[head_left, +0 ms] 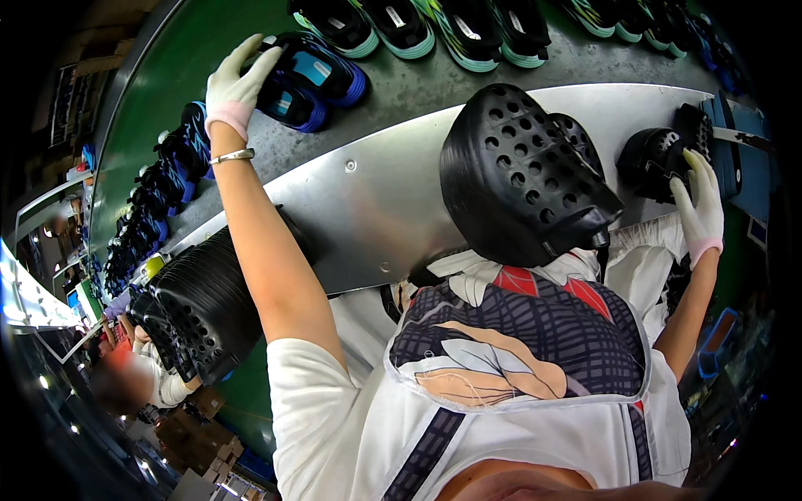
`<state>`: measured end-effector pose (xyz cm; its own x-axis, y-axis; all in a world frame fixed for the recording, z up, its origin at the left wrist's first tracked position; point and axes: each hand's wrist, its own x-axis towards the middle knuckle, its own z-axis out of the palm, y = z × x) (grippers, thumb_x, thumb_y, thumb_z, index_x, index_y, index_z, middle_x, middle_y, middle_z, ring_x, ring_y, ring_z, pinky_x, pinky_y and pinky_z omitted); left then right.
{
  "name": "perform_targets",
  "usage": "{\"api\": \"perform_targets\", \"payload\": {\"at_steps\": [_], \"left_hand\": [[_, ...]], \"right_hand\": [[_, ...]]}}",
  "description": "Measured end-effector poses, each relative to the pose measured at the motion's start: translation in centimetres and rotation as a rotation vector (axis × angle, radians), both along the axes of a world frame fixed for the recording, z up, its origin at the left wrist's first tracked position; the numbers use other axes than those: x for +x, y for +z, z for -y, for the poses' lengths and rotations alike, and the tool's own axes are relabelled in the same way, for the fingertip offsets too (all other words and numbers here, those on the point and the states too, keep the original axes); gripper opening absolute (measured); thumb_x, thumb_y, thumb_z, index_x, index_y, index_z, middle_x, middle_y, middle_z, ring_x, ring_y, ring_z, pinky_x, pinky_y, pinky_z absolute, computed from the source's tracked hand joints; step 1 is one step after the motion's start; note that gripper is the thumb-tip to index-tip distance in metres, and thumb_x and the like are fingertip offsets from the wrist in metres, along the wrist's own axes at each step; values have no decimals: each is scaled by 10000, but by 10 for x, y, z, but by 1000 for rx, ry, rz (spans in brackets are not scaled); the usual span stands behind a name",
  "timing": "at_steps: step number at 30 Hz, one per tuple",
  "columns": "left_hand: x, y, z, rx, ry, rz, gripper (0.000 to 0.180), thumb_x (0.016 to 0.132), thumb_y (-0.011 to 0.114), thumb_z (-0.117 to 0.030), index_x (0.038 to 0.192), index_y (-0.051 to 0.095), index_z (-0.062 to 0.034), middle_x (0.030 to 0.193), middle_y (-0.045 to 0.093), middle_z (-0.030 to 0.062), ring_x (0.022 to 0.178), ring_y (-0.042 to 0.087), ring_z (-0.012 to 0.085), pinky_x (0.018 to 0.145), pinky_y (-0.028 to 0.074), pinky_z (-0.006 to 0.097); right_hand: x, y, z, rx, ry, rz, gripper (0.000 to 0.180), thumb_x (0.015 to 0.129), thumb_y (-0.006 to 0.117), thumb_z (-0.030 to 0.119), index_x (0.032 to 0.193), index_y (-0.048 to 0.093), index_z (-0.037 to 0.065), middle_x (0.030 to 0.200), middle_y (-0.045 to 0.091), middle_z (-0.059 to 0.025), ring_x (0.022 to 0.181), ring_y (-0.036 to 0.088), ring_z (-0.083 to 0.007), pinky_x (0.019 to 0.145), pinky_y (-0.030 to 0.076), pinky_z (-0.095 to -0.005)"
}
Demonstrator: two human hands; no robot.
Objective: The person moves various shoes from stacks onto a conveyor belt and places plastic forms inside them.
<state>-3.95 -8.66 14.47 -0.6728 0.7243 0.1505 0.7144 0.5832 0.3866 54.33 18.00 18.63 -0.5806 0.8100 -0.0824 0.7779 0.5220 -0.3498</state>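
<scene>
My left hand (pixel 235 81), in a white glove with a pink cuff, reaches far out onto the conveyor belt (pixel 167 92) and lies on a blue and black shoe (pixel 305 79). Its fingers are spread over the shoe's heel end. My right hand (pixel 700 204), gloved the same way, rests on a black perforated insole piece (pixel 660 159) at the right end of the metal shelf (pixel 376 192). A tall stack of black perforated insoles (pixel 522 171) stands on the shelf in front of my chest.
A row of black and teal shoes (pixel 434 29) lines the far side of the belt. More blue shoes (pixel 163 179) run down the belt to the left. Another stack of black insoles (pixel 205 309) sits at lower left, with a co-worker's arm (pixel 171 388) beside it.
</scene>
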Motion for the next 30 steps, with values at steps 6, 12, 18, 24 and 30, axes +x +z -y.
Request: {"api": "perform_targets", "payload": {"at_steps": [6, 12, 18, 24, 30], "left_hand": [[-13, -3, -9, -102, 157, 53, 458, 878, 472, -506, 1132, 663, -177, 1089, 661, 143, 1027, 608, 340, 878, 471, 379], [-32, -10, -10, -265, 288, 45, 479, 882, 432, -507, 1096, 662, -146, 1091, 648, 157, 1027, 591, 374, 876, 470, 403], [-14, -7, 5, -59, 220, -169, 448, 869, 496, -488, 1074, 682, -136, 1066, 660, 154, 999, 604, 364, 887, 472, 400], [68, -14, 23, 17, 190, -238, 448, 886, 582, -445, 1181, 646, -115, 1183, 588, 210, 1075, 569, 338, 943, 435, 387], [53, -32, 4, -69, 103, 253, 475, 841, 618, -501, 1106, 688, -113, 958, 664, 200, 928, 623, 299, 869, 451, 345]], "right_hand": [[-6, 4, -6, 68, 15, 83, 438, 894, 594, 180, 1309, 517, 64, 1364, 472, -134, 1222, 501, -260, 1027, 398, -335], [-11, 7, -1, 108, 3, 136, 437, 887, 593, 170, 1308, 522, 76, 1332, 506, -124, 1202, 515, -255, 1018, 402, -332], [-24, 25, 3, 86, -13, 52, 414, 880, 607, 144, 1279, 548, 54, 1251, 559, -143, 1123, 554, -260, 985, 422, -334], [-23, 46, 7, 243, -130, 28, 337, 879, 599, 289, 1129, 630, 65, 1041, 633, -136, 963, 624, -267, 859, 480, -332], [-15, 48, 19, -21, -161, 108, 388, 857, 620, 287, 1164, 603, 51, 1073, 611, -132, 934, 630, -243, 850, 484, -305]]}}
